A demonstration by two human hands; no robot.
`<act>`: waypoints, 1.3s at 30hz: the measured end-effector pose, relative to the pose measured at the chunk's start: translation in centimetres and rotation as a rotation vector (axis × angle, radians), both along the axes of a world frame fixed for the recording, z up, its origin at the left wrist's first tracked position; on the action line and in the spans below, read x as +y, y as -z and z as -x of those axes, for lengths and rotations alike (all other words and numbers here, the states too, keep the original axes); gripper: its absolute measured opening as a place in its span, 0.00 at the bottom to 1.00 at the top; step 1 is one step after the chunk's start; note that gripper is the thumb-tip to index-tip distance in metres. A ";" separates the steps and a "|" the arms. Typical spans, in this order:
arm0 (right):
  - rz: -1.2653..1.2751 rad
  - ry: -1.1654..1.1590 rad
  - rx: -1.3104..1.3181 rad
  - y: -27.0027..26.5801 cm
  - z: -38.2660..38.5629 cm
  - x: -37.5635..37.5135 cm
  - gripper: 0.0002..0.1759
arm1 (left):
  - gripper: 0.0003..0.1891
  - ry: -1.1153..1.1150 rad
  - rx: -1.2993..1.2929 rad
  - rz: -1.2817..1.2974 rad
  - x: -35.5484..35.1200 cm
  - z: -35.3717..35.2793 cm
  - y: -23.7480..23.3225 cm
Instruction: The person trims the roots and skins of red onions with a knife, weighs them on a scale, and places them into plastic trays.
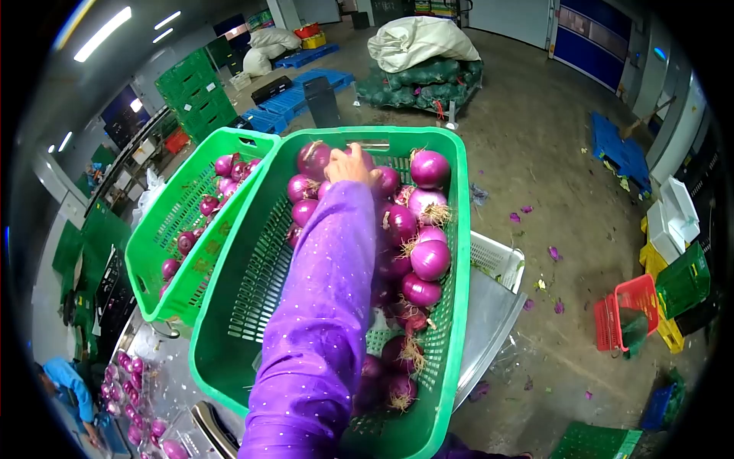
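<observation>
My left hand (pixel 351 166), in a purple dotted sleeve, reaches to the far end of a large green plastic crate (pixel 453 306). Its fingers curl over a red onion (pixel 367 158), which they partly hide. Other red onions lie close around the hand, among them one on its left (pixel 313 161) and one on its right (pixel 388 181). More onions, some with dry roots, such as a large onion (pixel 430 259), line the crate's right side. The forearm covers part of the crate's middle. My right hand is out of view.
A second green crate (pixel 145 268) with smaller onions stands against the left side. Loose onions (pixel 130 390) lie on a metal table at lower left, near a person in blue (pixel 69 386). Red baskets (pixel 627 312) and a loaded pallet (pixel 420 80) stand on the floor.
</observation>
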State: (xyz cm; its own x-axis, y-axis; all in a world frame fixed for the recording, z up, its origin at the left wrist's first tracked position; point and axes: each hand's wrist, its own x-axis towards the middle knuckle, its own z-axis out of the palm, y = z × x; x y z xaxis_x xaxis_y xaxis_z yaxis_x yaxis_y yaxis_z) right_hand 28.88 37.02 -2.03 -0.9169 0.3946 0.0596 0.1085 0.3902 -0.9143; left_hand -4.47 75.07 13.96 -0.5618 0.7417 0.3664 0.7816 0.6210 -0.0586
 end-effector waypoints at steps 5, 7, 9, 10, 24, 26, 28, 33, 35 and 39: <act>0.029 0.026 -0.016 0.0 -1.1 1.0 0.16 | 0.41 0.123 0.009 0.154 -0.1 0.5 -2.2; 0.033 0.038 -0.017 -0.1 -1.6 1.1 0.16 | 0.41 0.215 0.101 0.017 -1.0 0.9 -0.7; 0.037 0.042 -0.014 -0.1 -1.9 1.2 0.16 | 0.40 0.284 0.124 -0.075 -1.8 1.2 0.1; 0.040 0.043 -0.014 -0.2 -2.1 1.2 0.16 | 0.39 0.313 0.106 -0.115 -2.1 1.1 0.2; 0.005 -0.012 0.140 0.6 -1.3 -2.1 0.17 | 0.42 0.708 -1.137 -0.688 -24.8 -0.4 -9.9; 0.088 -0.128 0.010 -0.5 -1.0 -2.4 0.18 | 0.45 0.734 -1.275 -0.792 -33.3 -2.2 -11.9; 0.254 -0.124 0.030 -0.4 -0.8 -3.9 0.17 | 0.48 0.730 -1.381 -0.936 -41.0 -3.7 -10.8; 0.854 -0.180 0.171 -8.1 3.4 -5.0 0.32 | 0.49 0.620 -1.635 -1.247 -55.3 -8.0 -2.7; 0.909 -0.162 0.328 -11.6 6.0 -6.4 0.44 | 0.48 0.407 -1.806 -1.347 -58.9 -10.3 0.0; 0.999 -0.193 0.315 -13.9 9.0 -10.0 0.47 | 0.47 0.206 -1.896 -1.295 -62.6 -14.2 1.0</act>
State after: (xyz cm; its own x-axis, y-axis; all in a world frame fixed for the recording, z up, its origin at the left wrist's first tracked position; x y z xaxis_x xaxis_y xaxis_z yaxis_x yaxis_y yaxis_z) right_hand 19.91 26.98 11.91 -0.9689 0.2450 0.0341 -0.1718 -0.5674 -0.8053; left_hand 9.75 12.45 12.92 -0.6975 0.7035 -0.1364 -0.5091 -0.3525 0.7852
